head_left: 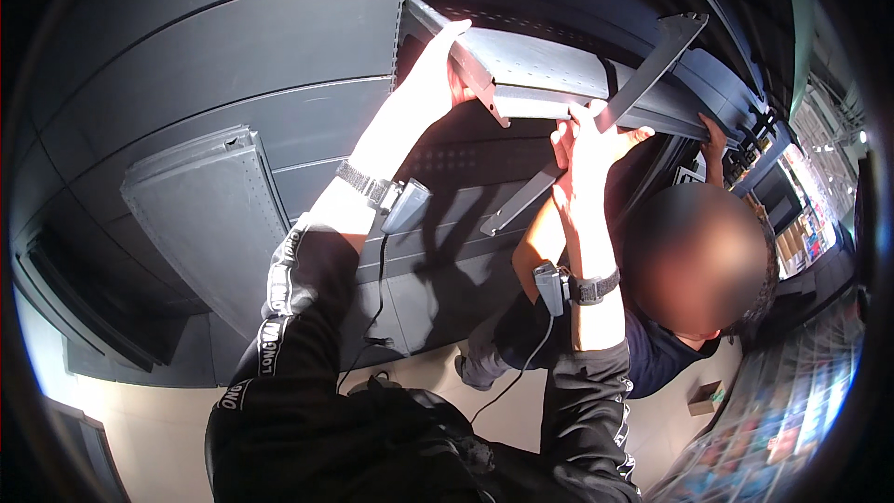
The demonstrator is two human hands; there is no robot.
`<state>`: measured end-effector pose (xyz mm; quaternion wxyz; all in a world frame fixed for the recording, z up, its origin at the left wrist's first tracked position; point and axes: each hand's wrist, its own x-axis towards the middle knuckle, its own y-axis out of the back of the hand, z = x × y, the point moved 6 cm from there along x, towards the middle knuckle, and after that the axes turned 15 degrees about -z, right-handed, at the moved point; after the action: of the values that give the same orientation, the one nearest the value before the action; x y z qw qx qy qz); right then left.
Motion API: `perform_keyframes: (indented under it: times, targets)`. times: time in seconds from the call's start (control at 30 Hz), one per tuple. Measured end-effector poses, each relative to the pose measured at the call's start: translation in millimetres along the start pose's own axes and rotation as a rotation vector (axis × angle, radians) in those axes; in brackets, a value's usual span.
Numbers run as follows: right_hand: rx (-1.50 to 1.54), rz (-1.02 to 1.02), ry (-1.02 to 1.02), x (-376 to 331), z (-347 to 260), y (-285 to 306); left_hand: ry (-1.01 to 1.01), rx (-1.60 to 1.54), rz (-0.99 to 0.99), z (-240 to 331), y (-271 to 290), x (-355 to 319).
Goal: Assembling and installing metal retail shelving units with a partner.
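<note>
Indoors, left fingers [457, 86] pinch a grey shelf [540, 65] by dark panels [279, 42]; right fingers [584, 121] unclear.

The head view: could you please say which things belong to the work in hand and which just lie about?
In the work:
grey shelf, in left hand, right hand at its edge
grey bar, beside the right hand
co-worker's hand, at the shelf's far end

Apparently lying about:
grey panels, at left
open box, on the floor

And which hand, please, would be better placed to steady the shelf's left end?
Probably the left hand: it holds the shelf at that end, while the right hand is farther along, by the grey bracket.
</note>
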<state>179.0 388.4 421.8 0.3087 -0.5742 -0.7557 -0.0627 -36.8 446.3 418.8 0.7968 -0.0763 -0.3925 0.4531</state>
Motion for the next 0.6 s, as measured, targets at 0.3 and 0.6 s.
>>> perform_keyframes:
  times: [0.3,0.6]
  targets:
    - [0.069,-0.056,0.113,0,-3,4,-0.011,-0.088,0.014,-2,-1,0]
    - [0.029,-0.008,0.062,6,6,14,-0.065,-0.002,0.025,-2,6,-1]
